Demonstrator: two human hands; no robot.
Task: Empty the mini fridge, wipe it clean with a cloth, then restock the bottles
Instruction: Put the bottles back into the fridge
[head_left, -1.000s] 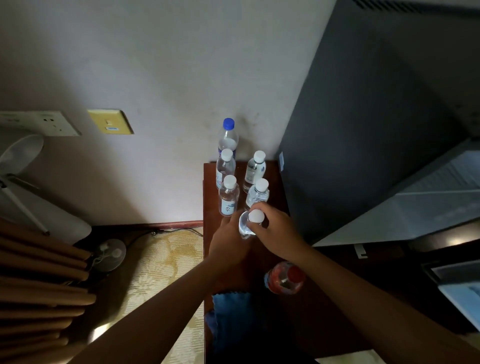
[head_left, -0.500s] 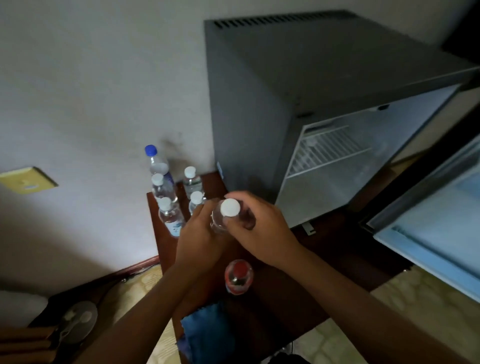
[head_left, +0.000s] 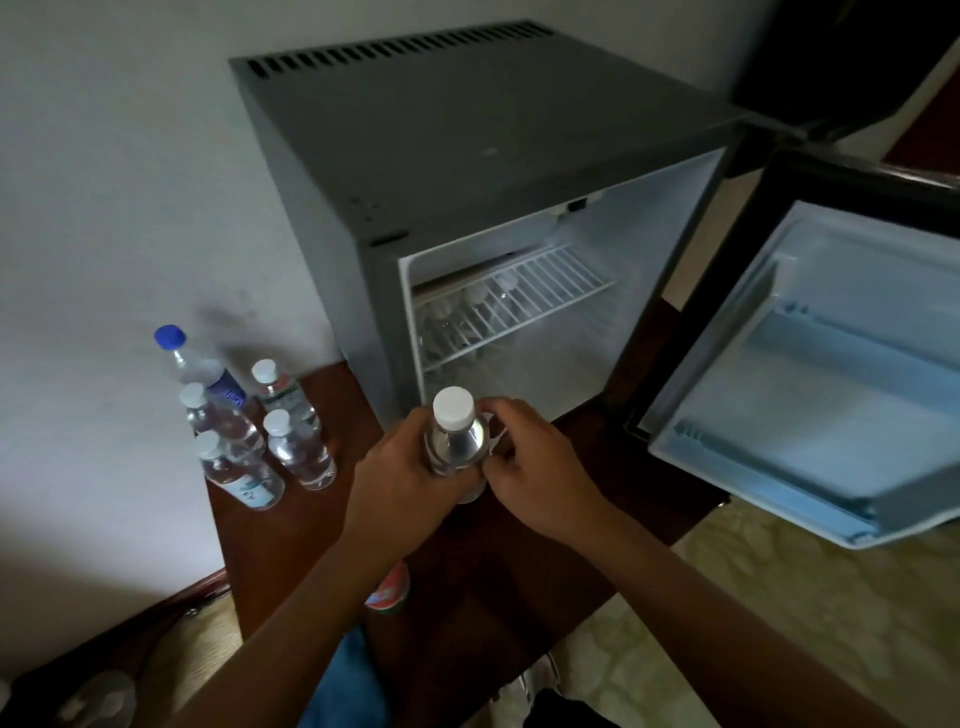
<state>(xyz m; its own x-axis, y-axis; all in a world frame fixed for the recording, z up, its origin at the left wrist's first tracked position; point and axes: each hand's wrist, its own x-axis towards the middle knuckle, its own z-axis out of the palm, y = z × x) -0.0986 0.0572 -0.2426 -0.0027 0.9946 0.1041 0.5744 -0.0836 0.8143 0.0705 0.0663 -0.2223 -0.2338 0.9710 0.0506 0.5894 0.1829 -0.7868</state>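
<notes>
Before the open mini fridge (head_left: 519, 218), 1 clear bottle (head_left: 454, 441) was gripped by both hands, left (head_left: 402, 467) and right (head_left: 540, 478), restocking apparently underway, shelf placement required next.

Both hands, left (head_left: 402, 467) and right (head_left: 535, 473), grip a white-capped bottle (head_left: 456, 441) before the open mini fridge (head_left: 467, 171).

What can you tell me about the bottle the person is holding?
The held bottle is small, clear plastic with a white screw cap, seemingly full of water. It is upright, seen from above, in front of the open mini fridge. The left hand grips its body; the right hand curls round its other side.
</notes>
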